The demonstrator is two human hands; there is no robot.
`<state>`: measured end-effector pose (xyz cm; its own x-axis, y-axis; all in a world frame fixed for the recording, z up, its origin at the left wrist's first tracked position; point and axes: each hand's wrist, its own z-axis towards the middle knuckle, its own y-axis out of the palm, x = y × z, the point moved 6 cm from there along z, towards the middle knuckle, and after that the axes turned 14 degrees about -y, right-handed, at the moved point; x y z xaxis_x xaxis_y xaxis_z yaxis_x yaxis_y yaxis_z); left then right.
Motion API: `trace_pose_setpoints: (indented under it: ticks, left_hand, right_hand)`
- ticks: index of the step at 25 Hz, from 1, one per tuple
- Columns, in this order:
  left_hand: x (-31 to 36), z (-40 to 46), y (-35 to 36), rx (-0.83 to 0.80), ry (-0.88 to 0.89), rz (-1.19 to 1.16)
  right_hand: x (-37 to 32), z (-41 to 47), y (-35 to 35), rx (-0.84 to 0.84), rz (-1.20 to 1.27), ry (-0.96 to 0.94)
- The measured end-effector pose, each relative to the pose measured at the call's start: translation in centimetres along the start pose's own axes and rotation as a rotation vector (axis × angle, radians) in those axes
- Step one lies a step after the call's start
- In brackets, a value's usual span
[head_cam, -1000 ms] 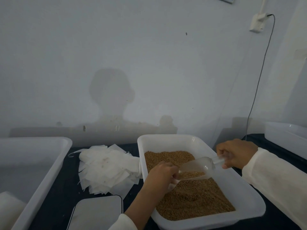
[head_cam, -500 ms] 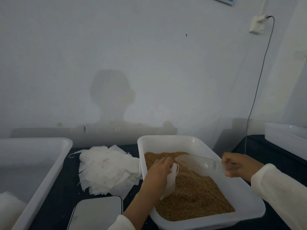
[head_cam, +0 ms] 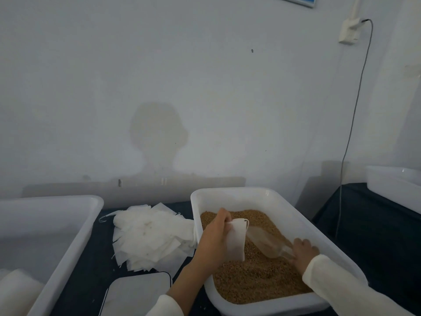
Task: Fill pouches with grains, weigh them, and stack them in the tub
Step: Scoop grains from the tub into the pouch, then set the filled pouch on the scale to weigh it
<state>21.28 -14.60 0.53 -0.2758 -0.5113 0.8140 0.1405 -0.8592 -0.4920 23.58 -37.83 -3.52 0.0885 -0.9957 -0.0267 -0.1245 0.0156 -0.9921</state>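
A dark-covered bench [head_cam: 91, 270] runs along a plain pale grey wall [head_cam: 205, 87] that carries the person's shadow. At the far left sits a large white plastic tub [head_cam: 75, 233], cut off by the frame edge, with something pale and blurred in its near corner. Beside it lies a loose heap of flat white paper pouches [head_cam: 150, 236], and in front of that a flat grey-topped scale [head_cam: 136, 293], partly out of view. Right of the heap stands a white rectangular tray [head_cam: 262, 195] filled with brown grains [head_cam: 257, 277]. Over the grains the left hand [head_cam: 214, 238] pinches a single white pouch [head_cam: 235, 240] by its top edge, so it hangs upright. Just right of it, the right hand [head_cam: 303, 252] grips the handle of a clear plastic scoop [head_cam: 266, 242] dug into the grains; the handle is hidden by the fingers. A dark cable [head_cam: 355, 110] drops from a white wall socket [head_cam: 348, 30]. At the far right another white tub [head_cam: 396, 188] is cut off.
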Motion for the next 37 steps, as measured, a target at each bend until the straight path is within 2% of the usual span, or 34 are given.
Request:
trace_pose_setpoints:
  ticks: [4,6,7,9,11,17,23,25,27,30,37]
  left_hand:
    - [-0.3,0.2,-0.9,0.023,-0.061,-0.186]
    - [-0.3,0.3,-1.2,0.024,-0.076,-0.247]
    - [-0.2,0.2,-1.4,0.024,-0.075,-0.275]
    - [0.2,0.0,-1.9,0.031,-0.054,-0.322]
    - [0.7,-0.3,-2.8,0.048,-0.030,-0.351]
    - [0.9,-2.3,-7.9,0.133,-0.008,-0.426]
    - [-3.8,-6.2,-13.0,0.183,-0.201,-0.518]
    - [-5.7,-7.8,-14.3,0.215,-0.265,-0.388]
    - [-7.4,-9.3,-15.1,0.238,-0.282,-0.239]
    - [-9.9,-10.7,-15.3,0.252,-0.330,-0.150]
    - [-13.0,-11.2,-15.0,0.258,-0.375,0.049]
  right_hand:
    - [-0.5,0.1,0.6,-0.058,-0.040,0.002]
    - [-1.4,-0.3,-1.0,0.032,0.002,-0.059]
    - [-2.4,-0.6,-2.0,0.102,0.126,-0.133]
    - [-5.4,-1.5,-3.9,0.208,0.560,-0.317]
    - [-9.1,-2.5,-5.3,0.200,0.847,-0.462]
    - [-15.6,-3.4,-6.2,0.311,1.224,-0.454]
    - [-22.1,-4.7,-5.3,0.261,1.285,-0.503]
    - [-24.0,-5.2,-4.5,0.246,1.292,-0.536]
    - [-25.4,-5.5,-3.1,0.270,1.171,-0.557]
    - [-27.0,-5.3,-0.1,0.283,0.993,-0.533]
    - [-28.1,-4.8,3.2,0.371,0.937,-0.540]
